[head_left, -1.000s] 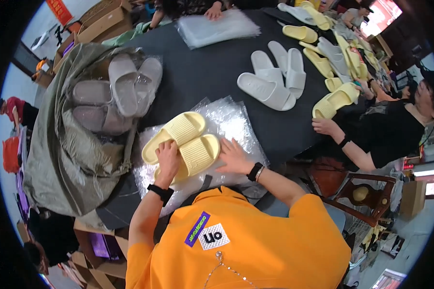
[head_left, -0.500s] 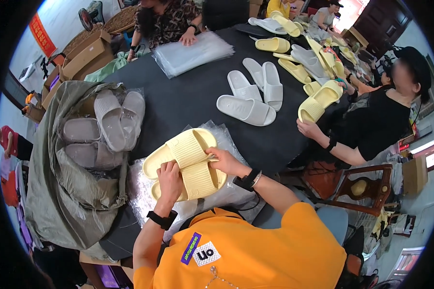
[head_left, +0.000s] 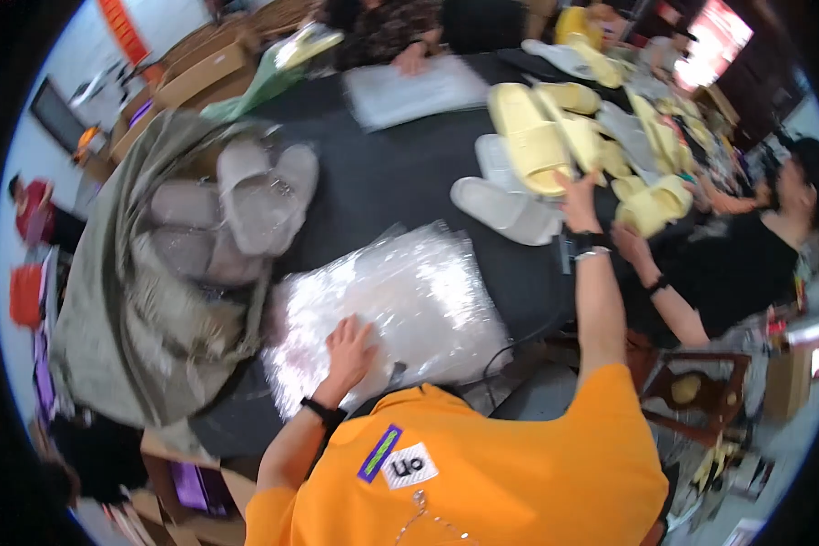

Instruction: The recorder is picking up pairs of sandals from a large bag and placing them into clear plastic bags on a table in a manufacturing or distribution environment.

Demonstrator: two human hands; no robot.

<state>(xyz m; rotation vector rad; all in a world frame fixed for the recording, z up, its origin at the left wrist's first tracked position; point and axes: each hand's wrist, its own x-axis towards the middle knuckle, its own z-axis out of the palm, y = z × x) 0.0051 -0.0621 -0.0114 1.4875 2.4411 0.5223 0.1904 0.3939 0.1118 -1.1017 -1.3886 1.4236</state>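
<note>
Currently the left hand (head_left: 348, 350) lies flat on the stack of clear plastic bags (head_left: 391, 305), fingers spread and gripping nothing, at about 6 o'clock on the dark tabletop (head_left: 400, 173). Right hand (head_left: 578, 196) is stretched out toward 2 o'clock, fingers closed on a pair of yellow slippers (head_left: 541, 136) held over the tabletop; motion blur hides the exact grip. Just at 7 o'clock of that hand lie white slippers (head_left: 505, 196). Grey slippers (head_left: 259, 196) sit at 10 o'clock, partly on an olive-green sack (head_left: 118, 309). More yellow slippers (head_left: 651, 205) lie at 3 o'clock, by another person's hand (head_left: 628, 241). A second flat bag pile (head_left: 414, 89) sits at 12 o'clock.
</note>
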